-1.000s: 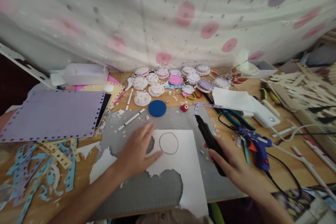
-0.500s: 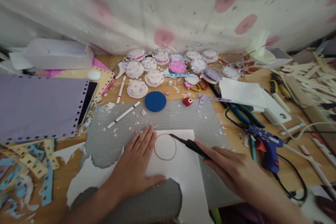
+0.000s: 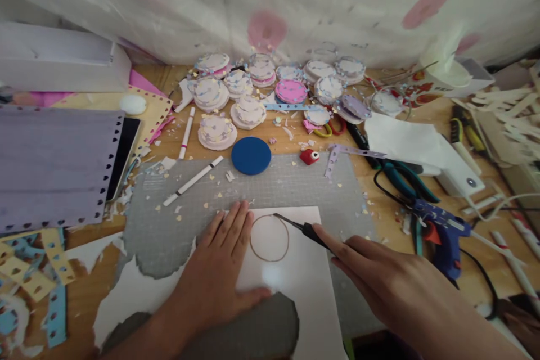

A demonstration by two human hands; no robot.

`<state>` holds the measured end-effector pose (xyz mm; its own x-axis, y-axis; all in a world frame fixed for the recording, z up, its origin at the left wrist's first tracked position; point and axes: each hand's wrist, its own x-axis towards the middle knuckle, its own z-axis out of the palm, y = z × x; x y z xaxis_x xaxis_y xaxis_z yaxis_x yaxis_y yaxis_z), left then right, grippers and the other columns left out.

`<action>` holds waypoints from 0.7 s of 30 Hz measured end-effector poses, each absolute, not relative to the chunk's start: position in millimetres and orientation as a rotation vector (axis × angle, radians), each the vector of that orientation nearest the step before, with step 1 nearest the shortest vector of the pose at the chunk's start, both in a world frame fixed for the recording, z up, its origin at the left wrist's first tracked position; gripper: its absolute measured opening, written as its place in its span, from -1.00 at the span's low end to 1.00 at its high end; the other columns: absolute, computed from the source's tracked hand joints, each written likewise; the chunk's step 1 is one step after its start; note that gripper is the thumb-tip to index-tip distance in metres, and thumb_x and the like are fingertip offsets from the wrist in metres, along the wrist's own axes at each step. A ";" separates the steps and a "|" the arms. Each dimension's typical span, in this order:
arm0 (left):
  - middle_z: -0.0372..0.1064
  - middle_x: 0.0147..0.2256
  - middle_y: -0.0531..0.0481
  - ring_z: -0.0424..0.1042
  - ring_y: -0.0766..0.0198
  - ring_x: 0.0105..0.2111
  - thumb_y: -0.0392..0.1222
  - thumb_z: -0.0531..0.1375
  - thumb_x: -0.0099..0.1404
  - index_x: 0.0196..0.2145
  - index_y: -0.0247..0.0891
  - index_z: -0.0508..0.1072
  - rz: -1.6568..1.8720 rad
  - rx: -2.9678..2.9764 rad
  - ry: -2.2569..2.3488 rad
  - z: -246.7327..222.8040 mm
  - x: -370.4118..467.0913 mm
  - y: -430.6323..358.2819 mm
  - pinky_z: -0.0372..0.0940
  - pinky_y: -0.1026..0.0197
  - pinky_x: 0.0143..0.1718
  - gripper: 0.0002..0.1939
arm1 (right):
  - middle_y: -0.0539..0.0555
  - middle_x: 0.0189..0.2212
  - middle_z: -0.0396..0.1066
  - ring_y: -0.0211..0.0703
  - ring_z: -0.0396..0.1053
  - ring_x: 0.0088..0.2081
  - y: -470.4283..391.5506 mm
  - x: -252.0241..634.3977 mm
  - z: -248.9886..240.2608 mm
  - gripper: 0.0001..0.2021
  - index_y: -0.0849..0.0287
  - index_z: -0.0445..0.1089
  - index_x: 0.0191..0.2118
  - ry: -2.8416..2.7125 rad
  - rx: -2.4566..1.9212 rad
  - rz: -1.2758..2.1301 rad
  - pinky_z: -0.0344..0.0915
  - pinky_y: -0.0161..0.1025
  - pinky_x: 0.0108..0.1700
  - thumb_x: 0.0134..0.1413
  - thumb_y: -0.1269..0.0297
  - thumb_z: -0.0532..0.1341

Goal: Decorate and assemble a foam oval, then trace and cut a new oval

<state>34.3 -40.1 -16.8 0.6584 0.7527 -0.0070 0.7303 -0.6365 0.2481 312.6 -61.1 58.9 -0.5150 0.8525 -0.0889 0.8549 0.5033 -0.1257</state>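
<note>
My left hand (image 3: 217, 264) lies flat on a white sheet (image 3: 307, 292), its fingers stretched out just left of a thin brown circle (image 3: 288, 239) marked on the sheet. In my right hand (image 3: 379, 275) is a black-handled craft knife (image 3: 310, 232), its dark thin tip touching the top of the circle. The sheet has large rounded cut-outs with dark edges along its lower and left side. Under it is a grey cutting mat (image 3: 169, 236). A blue disc (image 3: 251, 156) sits just beyond the sheet.
Behind the mat stand several layered white discs (image 3: 217, 132) with coloured trim. A red punch (image 3: 309, 156) and a white marker (image 3: 193, 181) lie nearer. At right are a blue glue gun (image 3: 442, 230) and teal pliers (image 3: 409, 180); paper strips (image 3: 57, 309) cover the left.
The camera view has tilted down and come slightly closer. The knife tip stays near the circle's top, with little movement along the line. My left hand keeps its place on the sheet.
</note>
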 end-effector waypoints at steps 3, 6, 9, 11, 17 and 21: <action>-0.29 0.34 -0.36 -0.22 -0.09 0.33 0.42 0.00 0.15 0.31 -0.52 -0.13 0.138 2.657 1.203 -17.2 34.9 -39.8 -0.28 -0.04 0.28 0.07 | -0.02 -0.50 0.37 -0.26 0.41 -0.59 -61.5 306.1 63.8 -0.25 0.25 0.07 0.27 2.676 1.497 -0.274 0.29 -0.37 -0.61 -0.15 0.71 -0.06; -0.25 0.33 -0.38 -0.20 -0.10 0.32 0.42 0.00 0.15 0.31 -0.53 -0.09 0.123 2.668 1.190 -17.4 35.4 -39.1 -0.28 -0.05 0.28 0.07 | 0.00 -0.51 0.37 -0.24 0.42 -0.60 -63.3 304.4 70.5 -0.18 0.31 0.06 0.27 2.689 1.465 -0.230 0.30 -0.36 -0.65 -0.27 0.72 -0.08; -0.24 0.33 -0.39 -0.18 -0.12 0.32 0.43 -0.01 0.14 0.30 -0.53 -0.08 0.128 2.672 1.177 -17.5 35.4 -38.6 -0.28 -0.06 0.27 0.07 | 0.02 -0.50 0.39 -0.19 0.45 -0.58 -69.2 307.8 74.9 -0.15 0.30 0.04 0.28 2.703 1.449 -0.212 0.35 -0.32 -0.62 -0.29 0.71 -0.08; -0.24 0.33 -0.38 -0.18 -0.12 0.32 0.43 -0.01 0.15 0.30 -0.52 -0.08 0.139 2.670 1.173 -17.9 35.2 -38.3 -0.27 -0.06 0.27 0.07 | 0.02 -0.50 0.40 -0.18 0.46 -0.57 -74.7 311.2 73.9 -0.15 0.26 0.01 0.30 2.695 1.463 -0.234 0.38 -0.31 -0.59 -0.25 0.71 -0.09; -0.23 0.33 -0.39 -0.19 -0.13 0.32 0.41 0.00 0.16 0.31 -0.52 -0.13 0.171 2.675 1.196 -18.7 37.2 -37.6 -0.25 -0.09 0.27 0.07 | 0.05 -0.42 0.46 -0.15 0.49 -0.49 -75.6 319.4 65.6 -0.44 0.12 -0.03 0.31 2.542 1.668 -0.617 0.43 -0.30 -0.51 0.20 0.46 -0.04; -0.26 0.34 -0.37 -0.19 -0.11 0.32 0.41 0.00 0.17 0.32 -0.51 -0.14 0.169 2.671 1.205 -17.5 37.6 -37.5 -0.24 -0.09 0.28 0.06 | 0.12 -0.05 0.43 -0.09 0.46 -0.08 -64.4 327.7 78.1 -0.49 -0.02 0.06 0.25 2.461 1.779 -1.002 0.44 -0.20 -0.08 0.19 0.32 0.08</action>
